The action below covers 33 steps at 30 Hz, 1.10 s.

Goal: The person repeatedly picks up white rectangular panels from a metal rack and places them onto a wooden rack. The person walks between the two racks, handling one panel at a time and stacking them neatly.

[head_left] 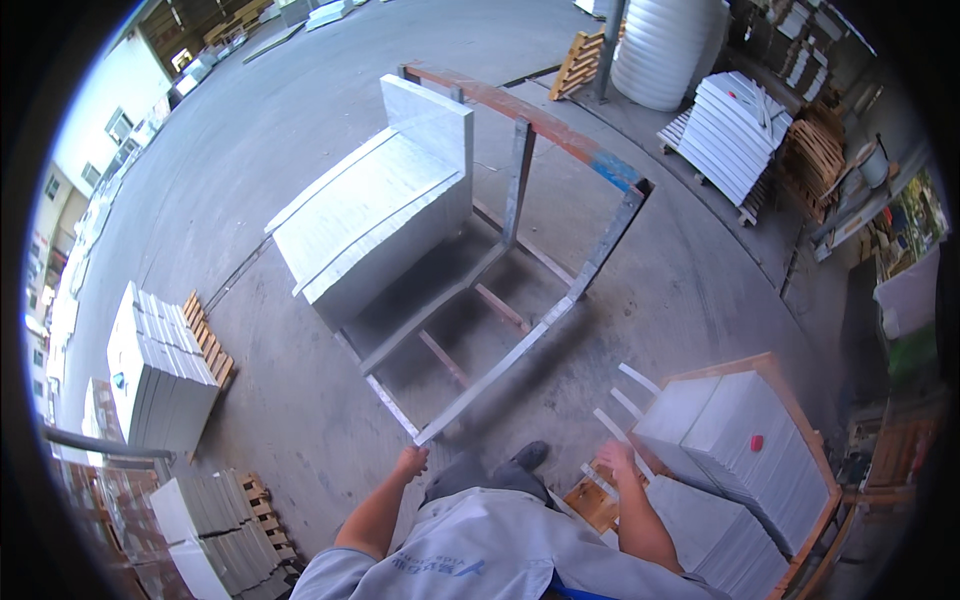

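Note:
My left hand (412, 462) hangs with its fingers curled in, just below the near corner of a metal rack (520, 362); nothing shows in it. A smeared right hand (617, 458) is loosely open, beside a wooden crate (772, 372) of pale stone slabs (757, 420) and several white strips (622, 402). Whether it touches the crate's edge I cannot tell. On the far left part of the rack rests a stack of grey-white slabs (365, 205), with one slab (432, 118) standing upright at its end against an orange-brown beam (520, 108).
Slab stacks on pallets stand at the left (160, 365) and lower left (225, 530). At the upper right are a pallet of white slabs (735, 125), a large white wrapped roll (668, 50) and a post (610, 50). The rack's low crossbars (445, 358) lie ahead of my feet.

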{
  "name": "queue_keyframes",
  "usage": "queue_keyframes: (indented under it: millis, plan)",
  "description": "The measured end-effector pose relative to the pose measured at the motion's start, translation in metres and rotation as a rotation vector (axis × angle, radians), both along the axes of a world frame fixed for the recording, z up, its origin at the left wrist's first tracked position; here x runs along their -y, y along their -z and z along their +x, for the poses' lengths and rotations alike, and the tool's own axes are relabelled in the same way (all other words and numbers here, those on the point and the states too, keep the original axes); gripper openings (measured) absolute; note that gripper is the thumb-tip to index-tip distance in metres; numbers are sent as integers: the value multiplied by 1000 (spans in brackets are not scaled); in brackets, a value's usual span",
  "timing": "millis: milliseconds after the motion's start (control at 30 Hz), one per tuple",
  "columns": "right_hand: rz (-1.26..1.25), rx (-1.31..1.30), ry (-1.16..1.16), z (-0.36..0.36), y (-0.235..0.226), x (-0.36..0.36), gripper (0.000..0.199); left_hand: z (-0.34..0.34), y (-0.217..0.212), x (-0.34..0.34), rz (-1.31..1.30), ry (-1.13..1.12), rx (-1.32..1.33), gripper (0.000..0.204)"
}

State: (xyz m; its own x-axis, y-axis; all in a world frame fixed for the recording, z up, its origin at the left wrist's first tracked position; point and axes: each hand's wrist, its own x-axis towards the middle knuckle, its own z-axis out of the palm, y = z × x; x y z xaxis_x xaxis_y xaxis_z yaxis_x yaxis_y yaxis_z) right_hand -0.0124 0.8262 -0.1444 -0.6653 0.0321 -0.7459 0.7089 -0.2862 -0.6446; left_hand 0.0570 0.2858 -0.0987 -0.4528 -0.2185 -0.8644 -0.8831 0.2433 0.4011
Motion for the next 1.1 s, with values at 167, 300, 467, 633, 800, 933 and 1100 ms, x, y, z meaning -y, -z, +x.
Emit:
queue_keyframes:
  millis: [167,300,467,633,800,933,1100]
  plan:
    - [-80,124,-300,56,37,64,35,48,1,42,27,-239,-187,37]
    - [-6,278,-414,87,42,130,36,95,1,97,114,-402,-228,36]
    - [88,237,-450,102,18,217,39,181,15,200,114,-466,-139,36]
    - [299,196,-515,121,-25,318,40,271,19,305,60,-629,-70,36]
    - [429,155,-775,127,-42,416,37,342,8,368,-23,-821,-127,32]
    - [443,57,-805,102,-49,493,18,393,20,372,4,-1007,-137,32]
    - [385,91,-852,56,-53,590,20,422,27,339,109,-1181,6,31]
